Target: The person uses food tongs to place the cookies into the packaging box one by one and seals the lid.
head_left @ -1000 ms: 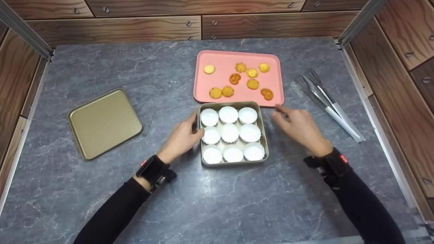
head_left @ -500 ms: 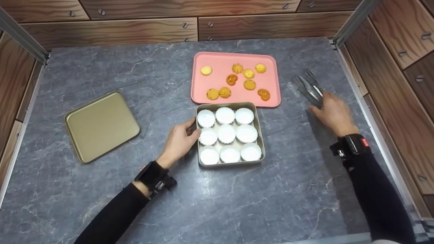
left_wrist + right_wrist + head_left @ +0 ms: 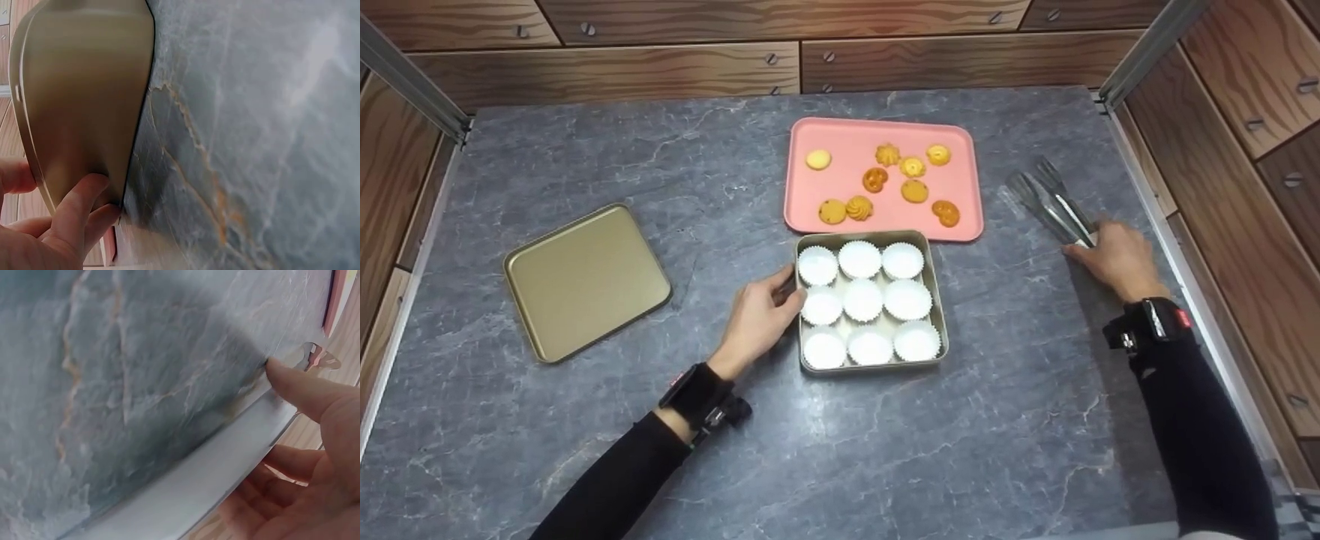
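A square gold tin (image 3: 871, 370) stands mid-table, lined with several white paper baking cups (image 3: 862, 300). My left hand (image 3: 757, 319) holds its left side, thumb at the rim. In the left wrist view, fingers (image 3: 79, 211) press the outer wall (image 3: 84, 101). At the right, my right hand (image 3: 1121, 262) grips metal tongs (image 3: 1054, 202) by their light handles, heads pointing away from me. The right wrist view shows the thumb on one side of the tongs' handle (image 3: 185, 484) and the other fingers on the far side. The tongs lie low, close over the table.
Behind the tin, a pink tray (image 3: 840, 139) bears several small cookies, among them a pretzel-shaped cookie (image 3: 946, 213). A gold lid (image 3: 589, 285) lies at the left of the grey marbled table (image 3: 885, 465). Wood-patterned walls (image 3: 675, 71) border the back and sides.
My right hand has moved right from beside the pink tray to the tongs, taken hold of them and slid slightly down their handles. The left hand has stayed at the tin.
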A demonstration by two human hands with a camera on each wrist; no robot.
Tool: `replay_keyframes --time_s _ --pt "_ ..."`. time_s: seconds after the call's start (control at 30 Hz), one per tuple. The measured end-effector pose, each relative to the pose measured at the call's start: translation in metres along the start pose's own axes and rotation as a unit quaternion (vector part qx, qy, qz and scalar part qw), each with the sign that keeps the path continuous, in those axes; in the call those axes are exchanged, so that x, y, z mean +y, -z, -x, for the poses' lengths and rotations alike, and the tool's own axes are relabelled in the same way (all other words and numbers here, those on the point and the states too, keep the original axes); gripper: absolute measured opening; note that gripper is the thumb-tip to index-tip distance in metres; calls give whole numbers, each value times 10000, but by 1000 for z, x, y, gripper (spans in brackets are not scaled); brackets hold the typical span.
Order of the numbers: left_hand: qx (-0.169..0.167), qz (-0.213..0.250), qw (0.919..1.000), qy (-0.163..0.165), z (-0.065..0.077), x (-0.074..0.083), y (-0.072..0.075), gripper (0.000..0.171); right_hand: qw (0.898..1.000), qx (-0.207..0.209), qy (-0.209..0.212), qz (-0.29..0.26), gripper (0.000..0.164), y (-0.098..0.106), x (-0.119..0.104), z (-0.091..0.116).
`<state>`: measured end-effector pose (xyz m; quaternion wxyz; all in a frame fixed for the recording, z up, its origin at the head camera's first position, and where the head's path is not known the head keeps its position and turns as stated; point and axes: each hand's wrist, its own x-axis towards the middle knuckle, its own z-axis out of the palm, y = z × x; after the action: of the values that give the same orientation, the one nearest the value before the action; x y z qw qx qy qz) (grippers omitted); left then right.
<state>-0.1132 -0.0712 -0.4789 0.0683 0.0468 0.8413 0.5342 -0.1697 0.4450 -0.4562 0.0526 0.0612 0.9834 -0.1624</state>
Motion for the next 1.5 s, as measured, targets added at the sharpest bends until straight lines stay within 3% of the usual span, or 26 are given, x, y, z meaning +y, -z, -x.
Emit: replay_keyframes --time_s 0.2,0.37,0.7,1.03,1.5 --pt "77 13 10000 -32 2 -3 -1 56 9999 90 -62 -24 56 -2 -4 3" --pt "49 65 10000 -27 2 -4 -1 57 9993 349 -52 -143 63 -2 -21 9" --pt "71 67 10000 -14 1 -4 0 57 9898 1013 869 -493 54 -9 -72 15" --pt "36 150 9999 58 2 -4 -1 58 9883 691 1319 -346 54 -19 -106 15" --pt "-4 89 9999 -64 1 -3 1 57 9877 566 1458 24 49 -31 -117 9"
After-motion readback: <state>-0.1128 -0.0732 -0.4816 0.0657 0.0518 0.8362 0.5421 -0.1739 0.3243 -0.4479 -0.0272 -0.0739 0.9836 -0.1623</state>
